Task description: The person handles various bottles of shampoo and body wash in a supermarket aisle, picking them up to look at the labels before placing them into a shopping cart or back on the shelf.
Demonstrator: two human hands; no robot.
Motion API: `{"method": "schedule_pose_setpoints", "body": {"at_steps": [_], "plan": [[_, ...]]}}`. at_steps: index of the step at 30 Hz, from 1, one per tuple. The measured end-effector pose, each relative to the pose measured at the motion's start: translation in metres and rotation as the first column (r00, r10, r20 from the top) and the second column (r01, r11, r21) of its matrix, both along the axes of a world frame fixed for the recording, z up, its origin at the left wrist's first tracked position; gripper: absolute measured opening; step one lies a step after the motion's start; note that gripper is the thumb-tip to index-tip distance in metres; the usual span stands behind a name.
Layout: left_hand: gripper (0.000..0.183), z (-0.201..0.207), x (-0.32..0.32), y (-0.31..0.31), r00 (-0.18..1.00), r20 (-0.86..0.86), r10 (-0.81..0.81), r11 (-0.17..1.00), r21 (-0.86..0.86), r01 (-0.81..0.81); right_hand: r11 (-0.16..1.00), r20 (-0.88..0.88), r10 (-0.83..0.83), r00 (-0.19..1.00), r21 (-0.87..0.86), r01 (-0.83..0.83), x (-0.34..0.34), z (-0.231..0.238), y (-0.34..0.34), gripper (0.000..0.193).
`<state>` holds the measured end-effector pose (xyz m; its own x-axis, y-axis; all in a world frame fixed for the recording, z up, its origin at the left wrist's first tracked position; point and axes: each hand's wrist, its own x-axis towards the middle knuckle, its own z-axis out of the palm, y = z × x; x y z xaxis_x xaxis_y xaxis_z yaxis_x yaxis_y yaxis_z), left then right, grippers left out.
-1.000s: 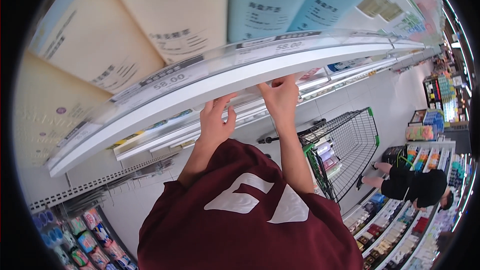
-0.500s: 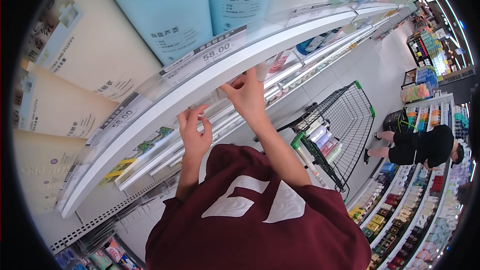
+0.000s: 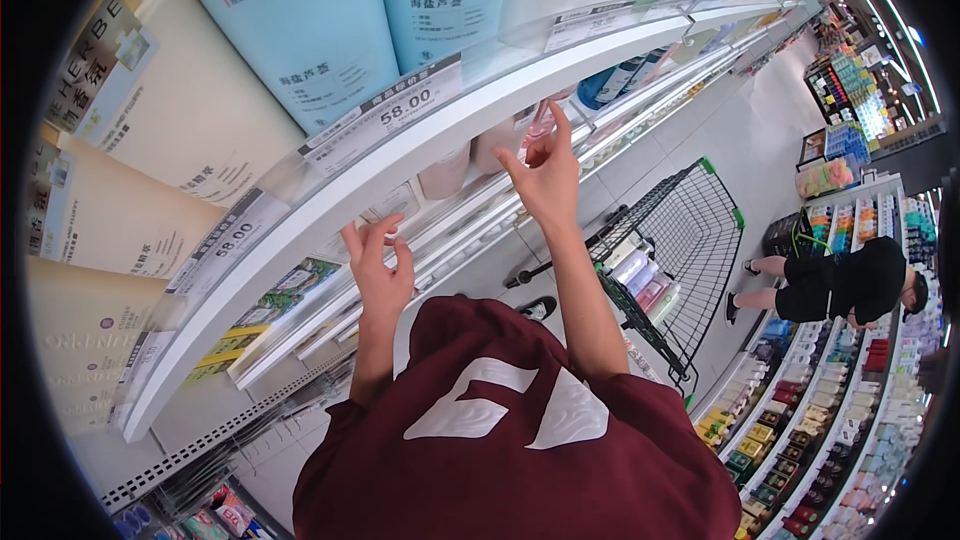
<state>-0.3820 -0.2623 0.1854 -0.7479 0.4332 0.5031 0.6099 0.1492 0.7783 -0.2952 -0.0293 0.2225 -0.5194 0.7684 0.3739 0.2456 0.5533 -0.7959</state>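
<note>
Both hands lowered off white shelf edge (image 3: 420, 155); left (image 3: 380, 275), right (image 3: 545, 180) released, empty

A white shelf (image 3: 400, 165) curves from seven o'clock up to one o'clock, price tags clipped along its front edge. Tall pale blue bottles (image 3: 300, 30) stand on it at eleven o'clock, cream bottles (image 3: 170, 130) at nine o'clock.
</note>
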Motion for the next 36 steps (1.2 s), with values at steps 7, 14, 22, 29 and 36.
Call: {"method": "schedule_pose_setpoints", "body": {"at_steps": [7, 14, 22, 29, 36], "plan": [[0.036, -0.002, 0.0, -0.002, 1.0, 0.006, -0.009, 0.999, -0.031, 0.009, 0.997, 0.192, 0.068, 0.979, -0.035, -0.063, -0.011, 0.003, 0.017, 0.111], [0.036, -0.003, 0.002, 0.0, 1.0, 0.008, 0.001, 1.0, -0.021, -0.001, 0.996, 0.162, 0.07, 0.984, 0.037, -0.077, -0.015, -0.013, 0.023, 0.116], [0.036, -0.005, 0.002, 0.003, 1.0, 0.024, 0.018, 0.999, -0.032, -0.017, 1.0, 0.011, 0.013, 1.0, 0.021, -0.013, -0.031, -0.031, 0.008, 0.11], [0.037, -0.004, 0.001, 0.003, 1.0, -0.014, 0.024, 0.999, -0.044, -0.024, 0.99, -0.004, 0.055, 0.998, -0.127, -0.055, -0.032, -0.041, 0.003, 0.099], [0.037, -0.004, 0.001, 0.003, 0.999, -0.019, 0.026, 0.998, -0.057, -0.027, 0.924, -0.118, 0.11, 0.987, -0.355, -0.145, -0.024, -0.062, -0.001, 0.08]]}}
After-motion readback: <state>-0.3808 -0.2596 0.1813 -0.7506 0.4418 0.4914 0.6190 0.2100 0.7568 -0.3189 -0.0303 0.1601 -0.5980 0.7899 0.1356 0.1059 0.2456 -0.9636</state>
